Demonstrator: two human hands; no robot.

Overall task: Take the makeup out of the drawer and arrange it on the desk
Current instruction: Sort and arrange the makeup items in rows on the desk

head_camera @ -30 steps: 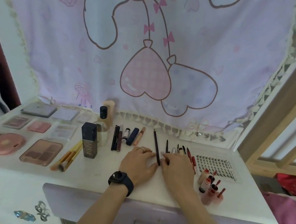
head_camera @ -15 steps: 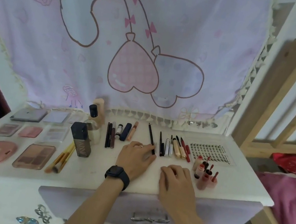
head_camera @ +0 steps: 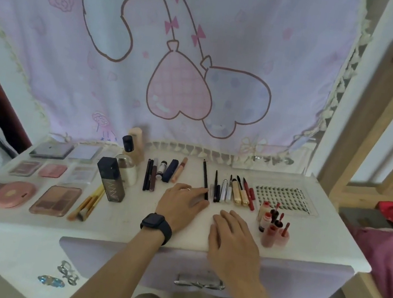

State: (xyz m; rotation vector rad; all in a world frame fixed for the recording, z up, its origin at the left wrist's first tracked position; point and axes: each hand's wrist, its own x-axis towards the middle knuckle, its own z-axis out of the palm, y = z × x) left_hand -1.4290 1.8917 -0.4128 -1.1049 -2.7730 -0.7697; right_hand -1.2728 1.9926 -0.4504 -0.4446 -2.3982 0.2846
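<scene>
Left hand (head_camera: 183, 199) flat, fingers spread, holding nothing, fingertips against long black pencil (head_camera: 205, 180) at the row's left end, apparently squaring it up; right hand (head_camera: 234, 234) relaxed and empty near desk (head_camera: 126, 228) edge. Makeup lies sorted on top, drawer (head_camera: 299, 276) shut. Half a second back, the right hand sat in much the same spot; only the view has shifted.

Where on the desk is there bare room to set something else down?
Bare patches: the front strip of the desk right of the right hand, and between the brushes and left hand. Crowded: palettes on the left, pencil row.
</scene>
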